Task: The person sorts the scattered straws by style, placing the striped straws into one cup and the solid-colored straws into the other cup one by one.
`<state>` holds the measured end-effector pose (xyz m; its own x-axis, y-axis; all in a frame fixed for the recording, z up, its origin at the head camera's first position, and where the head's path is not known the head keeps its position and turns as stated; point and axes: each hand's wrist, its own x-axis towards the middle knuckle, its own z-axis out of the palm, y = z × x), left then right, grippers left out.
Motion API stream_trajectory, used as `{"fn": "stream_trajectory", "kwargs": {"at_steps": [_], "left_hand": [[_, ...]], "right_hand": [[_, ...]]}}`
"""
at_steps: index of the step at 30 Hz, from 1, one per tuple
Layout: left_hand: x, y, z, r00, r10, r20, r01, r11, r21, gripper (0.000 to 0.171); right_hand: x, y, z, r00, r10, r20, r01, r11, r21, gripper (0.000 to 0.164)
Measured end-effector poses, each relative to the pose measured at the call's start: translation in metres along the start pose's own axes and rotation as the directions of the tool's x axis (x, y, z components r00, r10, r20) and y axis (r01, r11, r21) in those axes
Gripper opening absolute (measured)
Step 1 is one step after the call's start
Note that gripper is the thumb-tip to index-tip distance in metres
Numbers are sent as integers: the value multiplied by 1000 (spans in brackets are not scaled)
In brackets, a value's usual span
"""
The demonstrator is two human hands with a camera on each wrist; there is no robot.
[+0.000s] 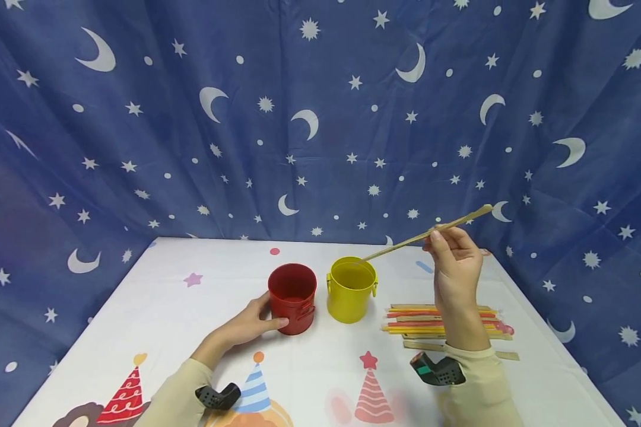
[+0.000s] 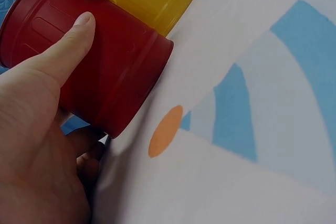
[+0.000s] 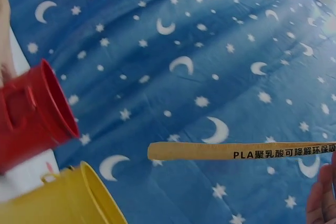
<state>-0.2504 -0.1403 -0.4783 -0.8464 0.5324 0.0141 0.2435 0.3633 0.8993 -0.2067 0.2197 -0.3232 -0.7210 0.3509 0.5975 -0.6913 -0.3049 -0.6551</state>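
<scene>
My left hand grips a small red metal pail standing upright on the table. In the left wrist view its thumb lies along the pail's wall and the other fingers go round the far side. Beside it stands a yellow pail with small side handles. My right hand, raised over the table's right side, pinches a paper-wrapped straw between thumb and fingers. The straw slants down to the left, its low end overlapping the yellow rim in the head view. Printed lettering shows on its wrapper.
A bundle of straws, some red, some yellow, some paper-wrapped, lies on the table under my right forearm. The white tablecloth carries printed party hats. Behind the table hangs a blue curtain with moons and stars.
</scene>
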Motion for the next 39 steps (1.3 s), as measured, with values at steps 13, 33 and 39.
{"fn": "stream_trajectory", "kwargs": {"at_steps": [13, 33, 39], "left_hand": [[-9, -6, 3, 999, -35, -2, 35, 999, -11, 86], [-7, -1, 4, 999, -43, -15, 43, 999, 0, 84], [-2, 1, 2, 1000, -11, -18, 11, 1000, -1, 82]], "right_hand": [[-31, 40, 51, 976, 212, 41, -202, 964, -172, 22], [-67, 90, 87, 884, 399, 244, -300, 884, -359, 17], [-59, 96, 91, 855, 446, 265, -306, 846, -436, 17]]}}
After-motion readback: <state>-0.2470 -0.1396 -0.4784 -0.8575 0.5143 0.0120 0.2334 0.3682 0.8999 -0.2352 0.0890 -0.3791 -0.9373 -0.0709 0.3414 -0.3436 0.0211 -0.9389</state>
